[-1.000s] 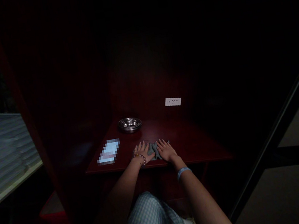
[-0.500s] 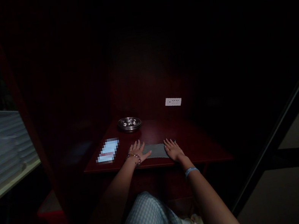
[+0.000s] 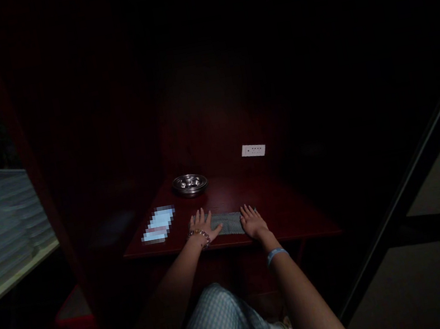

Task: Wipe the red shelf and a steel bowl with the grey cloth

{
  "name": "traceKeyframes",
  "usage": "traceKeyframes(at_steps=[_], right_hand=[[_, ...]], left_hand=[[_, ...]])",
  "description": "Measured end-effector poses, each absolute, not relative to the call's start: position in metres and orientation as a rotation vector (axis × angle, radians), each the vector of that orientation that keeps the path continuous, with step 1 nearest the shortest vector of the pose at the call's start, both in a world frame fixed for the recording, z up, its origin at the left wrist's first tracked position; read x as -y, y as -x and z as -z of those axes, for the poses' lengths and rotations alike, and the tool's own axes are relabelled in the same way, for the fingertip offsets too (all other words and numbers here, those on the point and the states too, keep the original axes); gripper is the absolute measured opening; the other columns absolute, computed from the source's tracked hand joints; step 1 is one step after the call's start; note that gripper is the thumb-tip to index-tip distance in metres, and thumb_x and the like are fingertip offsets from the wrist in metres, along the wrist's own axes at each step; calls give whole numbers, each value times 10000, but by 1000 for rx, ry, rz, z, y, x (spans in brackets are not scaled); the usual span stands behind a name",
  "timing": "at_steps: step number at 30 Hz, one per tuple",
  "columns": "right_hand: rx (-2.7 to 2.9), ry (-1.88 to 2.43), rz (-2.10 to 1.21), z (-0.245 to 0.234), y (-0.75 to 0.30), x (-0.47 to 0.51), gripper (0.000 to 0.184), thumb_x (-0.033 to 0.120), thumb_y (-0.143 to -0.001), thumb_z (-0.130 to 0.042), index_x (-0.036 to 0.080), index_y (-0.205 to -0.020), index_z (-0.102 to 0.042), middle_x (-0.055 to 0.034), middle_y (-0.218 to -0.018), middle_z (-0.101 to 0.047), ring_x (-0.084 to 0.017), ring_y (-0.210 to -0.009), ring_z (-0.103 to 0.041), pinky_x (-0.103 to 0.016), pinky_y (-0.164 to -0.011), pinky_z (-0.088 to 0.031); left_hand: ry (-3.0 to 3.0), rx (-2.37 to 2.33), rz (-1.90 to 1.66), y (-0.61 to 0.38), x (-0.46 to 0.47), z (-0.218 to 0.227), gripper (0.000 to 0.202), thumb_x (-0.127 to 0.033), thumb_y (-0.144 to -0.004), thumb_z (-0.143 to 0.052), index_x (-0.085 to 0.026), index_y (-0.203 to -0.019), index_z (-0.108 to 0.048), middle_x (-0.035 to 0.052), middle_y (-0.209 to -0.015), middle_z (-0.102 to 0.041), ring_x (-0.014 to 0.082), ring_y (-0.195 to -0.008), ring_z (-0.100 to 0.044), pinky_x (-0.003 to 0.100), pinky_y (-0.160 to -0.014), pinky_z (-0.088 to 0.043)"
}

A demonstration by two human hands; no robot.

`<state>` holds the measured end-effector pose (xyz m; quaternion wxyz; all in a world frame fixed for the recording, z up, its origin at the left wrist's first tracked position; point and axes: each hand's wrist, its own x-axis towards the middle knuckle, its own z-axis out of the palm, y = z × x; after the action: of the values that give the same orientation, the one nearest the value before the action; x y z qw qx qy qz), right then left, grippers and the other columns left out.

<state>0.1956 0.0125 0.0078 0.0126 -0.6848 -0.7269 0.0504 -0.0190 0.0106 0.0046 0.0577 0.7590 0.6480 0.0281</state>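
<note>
Your left hand (image 3: 203, 228) and right hand (image 3: 253, 223) lie flat on opposite ends of the grey cloth (image 3: 229, 223), nearer you than the metal bowl (image 3: 190, 185); left fingers are spread, right fingers slightly parted. Uneven palm pressure could bunch the cloth (its middle looks flat).
</note>
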Motion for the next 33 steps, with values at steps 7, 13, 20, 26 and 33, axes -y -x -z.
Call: traceKeyframes(at_steps=[7,13,20,26,33], right_hand=[[2263,2224,-159,-11,-226,-13,590,399,-1021,-75,257,-1592,-126,3,-1673,-112,-164,-1550,-34,-420,-1238,1],[2138,2147,185,-19,-228,-7,669,371,-985,-310,200,-1597,-100,-58,-1677,28,-223,-1552,36,-433,-1231,55],[2410,1923,-180,-15,-172,13,638,458,-1017,-167,199,-1596,-96,-52,-1676,-2,-185,-1552,6,-414,-1236,-55],[2425,2037,-371,-26,-169,31,698,566,-999,-148,211,-1595,-80,-40,-1674,-28,-178,-1551,-29,-385,-1240,-62],[2343,2115,-451,-36,-182,35,734,685,-955,-183,307,-1583,-157,-22,-1680,-5,-207,-1552,-39,-403,-1231,-78]], left_hand=[[-2377,-1841,-81,21,-5,-6,914,-737,-886,-111,-169,-1598,-181,122,-1664,-93,255,-1545,-91,434,-1231,-82],[-2623,-1800,-103,18,-5,-28,871,-731,-885,-163,-206,-1554,-349,71,-1660,-173,240,-1548,-92,421,-1230,84],[-2319,-1839,-20,10,3,-24,841,-645,-924,-70,-155,-1591,-216,94,-1666,-103,252,-1545,-91,453,-1230,-97],[-2348,-1817,-49,18,16,-15,887,-714,-896,-165,-176,-1602,-151,113,-1668,-49,271,-1547,-53,466,-1226,-95],[-2364,-1800,-33,28,19,-18,963,-774,-859,-152,-160,-1600,-151,155,-1657,-41,281,-1546,-54,500,-1216,-98]])
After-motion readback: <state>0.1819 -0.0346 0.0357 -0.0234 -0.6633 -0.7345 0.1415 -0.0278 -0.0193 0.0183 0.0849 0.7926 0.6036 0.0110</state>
